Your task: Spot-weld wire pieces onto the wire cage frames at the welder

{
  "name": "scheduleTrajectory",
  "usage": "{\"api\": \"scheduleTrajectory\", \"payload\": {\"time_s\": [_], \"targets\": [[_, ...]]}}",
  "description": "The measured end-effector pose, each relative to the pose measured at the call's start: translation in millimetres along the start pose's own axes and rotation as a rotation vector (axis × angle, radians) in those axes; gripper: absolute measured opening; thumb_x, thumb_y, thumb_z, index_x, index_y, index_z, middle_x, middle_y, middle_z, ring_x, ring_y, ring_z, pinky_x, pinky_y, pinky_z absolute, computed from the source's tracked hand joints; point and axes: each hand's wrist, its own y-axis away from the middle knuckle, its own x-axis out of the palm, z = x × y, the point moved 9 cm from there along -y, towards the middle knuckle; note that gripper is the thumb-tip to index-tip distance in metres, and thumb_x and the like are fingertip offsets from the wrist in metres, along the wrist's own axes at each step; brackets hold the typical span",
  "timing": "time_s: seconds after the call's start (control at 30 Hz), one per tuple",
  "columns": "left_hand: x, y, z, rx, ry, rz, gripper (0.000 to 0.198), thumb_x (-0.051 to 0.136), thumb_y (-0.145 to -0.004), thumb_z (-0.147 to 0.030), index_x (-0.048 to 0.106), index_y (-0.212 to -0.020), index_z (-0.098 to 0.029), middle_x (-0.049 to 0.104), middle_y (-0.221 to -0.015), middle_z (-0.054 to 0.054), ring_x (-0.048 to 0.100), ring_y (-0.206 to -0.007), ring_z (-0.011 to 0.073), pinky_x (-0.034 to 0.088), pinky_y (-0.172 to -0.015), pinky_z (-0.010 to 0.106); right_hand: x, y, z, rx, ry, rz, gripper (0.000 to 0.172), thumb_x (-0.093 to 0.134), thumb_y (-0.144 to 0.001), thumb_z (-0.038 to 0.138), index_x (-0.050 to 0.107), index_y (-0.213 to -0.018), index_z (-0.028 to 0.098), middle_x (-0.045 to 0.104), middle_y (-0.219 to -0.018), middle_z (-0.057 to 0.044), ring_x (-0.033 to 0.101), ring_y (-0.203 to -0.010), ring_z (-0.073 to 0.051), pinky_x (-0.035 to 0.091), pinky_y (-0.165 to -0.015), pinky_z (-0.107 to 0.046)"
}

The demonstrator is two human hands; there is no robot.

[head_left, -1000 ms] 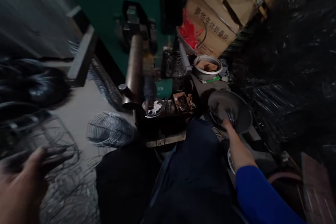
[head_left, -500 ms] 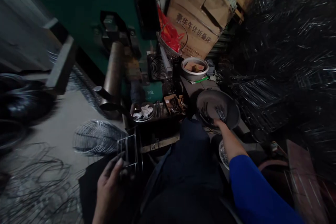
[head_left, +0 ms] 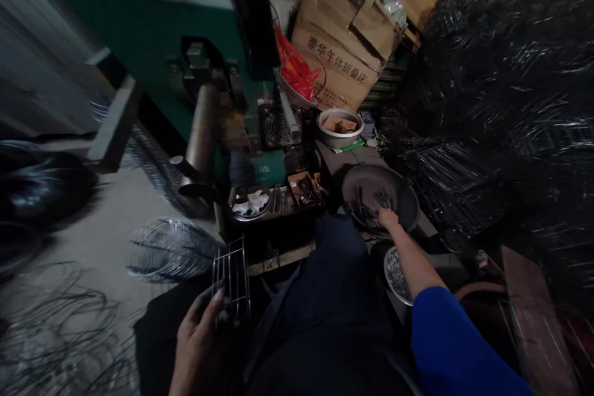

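My left hand (head_left: 204, 315) is closed on a small wire rack (head_left: 232, 275), thumb on the near side, the rack standing up from the fingers. Part of its lower end is hidden by the hand. My right hand (head_left: 388, 218) reaches into a wide dark pan (head_left: 411, 198), its fingers curled at the near side among thin wire pieces (head_left: 383, 200). Whether a wire is between those fingertips is too dark to make out. Another cluster of dark wire pieces (head_left: 357, 204) lies to the left in the same pan. Below my right forearm is a bowl of small metal pieces (head_left: 396, 272).
Ahead stands a green machine (head_left: 139, 25) with a metal cylinder (head_left: 203, 124) projecting toward me. A wire coil (head_left: 171, 247) and loose wires (head_left: 60, 322) lie at left. A bowl (head_left: 340, 139) and cardboard box (head_left: 334, 55) are behind the pan. Dark wire racks (head_left: 457, 164) pile up at right.
The camera view has shifted slightly. The wire rack in my left hand is tilted more upright. My right hand has moved slightly to the right within the pan, still by the wire pieces.
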Motion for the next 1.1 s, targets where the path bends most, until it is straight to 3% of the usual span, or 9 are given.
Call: {"api": "scheduleTrajectory", "payload": {"time_s": [0.17,0.37,0.47,0.57,0.73,0.83,0.9,0.97,1.1], "targets": [[13.1,2.2,-1.4,0.022,0.028,0.029,0.068,0.086,-0.053,-0.055,0.064,-0.106,-0.018,0.056,-0.060,-0.005,0.051,-0.048,0.0108,0.046,-0.045,0.019,-25.4,-12.2,-23.1,0.066,-0.112,-0.041,0.039,0.055,-0.098,0.041,0.061,-0.125,0.014,0.063,-0.124,-0.014,0.062,-0.112,-0.025,0.049,-0.098,-0.046],[9.9,10.2,-8.7,0.027,0.011,-0.016,0.071,0.086,-0.050,-0.055,0.065,-0.106,-0.018,0.059,-0.062,-0.004,0.052,-0.049,0.0118,0.045,-0.044,0.019,-50.3,-3.6,-35.1,0.086,-0.239,-0.111,0.033,0.059,-0.097,0.038,0.064,-0.119,0.014,0.067,-0.118,-0.010,0.065,-0.107,-0.022,0.051,-0.095,-0.043],[4.3,12.6,-15.4,0.067,0.023,-0.044,0.071,0.085,-0.053,-0.056,0.065,-0.109,-0.018,0.060,-0.064,-0.003,0.054,-0.051,0.0128,0.048,-0.045,0.020,-77.9,10.7,-37.3,0.113,-0.284,-0.214,0.032,0.052,-0.098,0.031,0.066,-0.120,0.011,0.069,-0.115,-0.016,0.067,-0.107,-0.025,0.051,-0.091,-0.038],[-2.7,11.1,-19.2,0.088,0.031,-0.073,0.074,0.083,-0.055,-0.057,0.065,-0.116,-0.018,0.061,-0.065,-0.002,0.055,-0.051,0.0130,0.047,-0.044,0.020,-120.4,31.1,-29.9,0.087,-0.327,-0.342,0.037,0.045,-0.096,0.027,0.068,-0.118,0.009,0.071,-0.110,-0.022,0.067,-0.107,-0.030,0.049,-0.088,-0.035],[-8.0,0.4,-23.5,0.138,-0.005,-0.057,0.087,0.088,-0.052,-0.051,0.060,-0.128,-0.017,0.065,-0.076,0.001,0.058,-0.057,0.0133,0.049,-0.049,0.020,-192.6,89.3,28.5,-0.231,-0.423,-0.469,0.031,0.052,-0.091,0.035,0.074,-0.102,0.017,0.074,-0.099,-0.011,0.067,-0.097,-0.026,0.049,-0.082,-0.031],[-6.5,-2.6,-28.6,0.227,-0.027,-0.033,0.090,0.088,-0.056,-0.046,0.056,-0.134,-0.015,0.064,-0.079,0.001,0.057,-0.060,0.0129,0.047,-0.049,0.019,-215.8,142.1,88.8,-0.578,-0.670,-0.389,0.036,0.053,-0.090,0.048,0.072,-0.096,0.017,0.069,-0.077,-0.005,0.063,-0.073,-0.020,0.048,-0.066,-0.028],[-4.1,-2.3,-31.7,0.286,-0.007,-0.002,0.090,0.087,-0.059,-0.044,0.053,-0.137,-0.015,0.064,-0.080,0.001,0.057,-0.061,0.0123,0.048,-0.052,0.020,-220.2,173.4,126.0,-0.730,-0.870,-0.277,0.040,0.059,-0.087,0.054,0.072,-0.095,0.017,0.065,-0.072,-0.003,0.059,-0.066,-0.018,0.046,-0.061,-0.026],[-3.8,-2.5,-34.9,0.339,0.018,0.018,0.086,0.086,-0.062,-0.042,0.053,-0.137,-0.016,0.063,-0.080,0.000,0.055,-0.059,0.0109,0.049,-0.055,0.021,-214.0,190.3,158.1,-0.759,-1.016,-0.162,0.042,0.066,-0.082,0.057,0.072,-0.095,0.018,0.065,-0.074,-0.003,0.058,-0.065,-0.016,0.045,-0.060,-0.026],[-11.5,-6.4,-38.1,0.383,0.065,0.021,0.080,0.086,-0.064,-0.039,0.055,-0.135,-0.017,0.061,-0.079,-0.002,0.053,-0.057,0.0082,0.048,-0.057,0.021,-177.7,197.6,222.5,-0.759,-1.158,-0.006,0.046,0.069,-0.078,0.063,0.071,-0.083,0.017,0.060,-0.069,-0.002,0.051,-0.060,-0.014,0.039,-0.055,-0.025]]}}
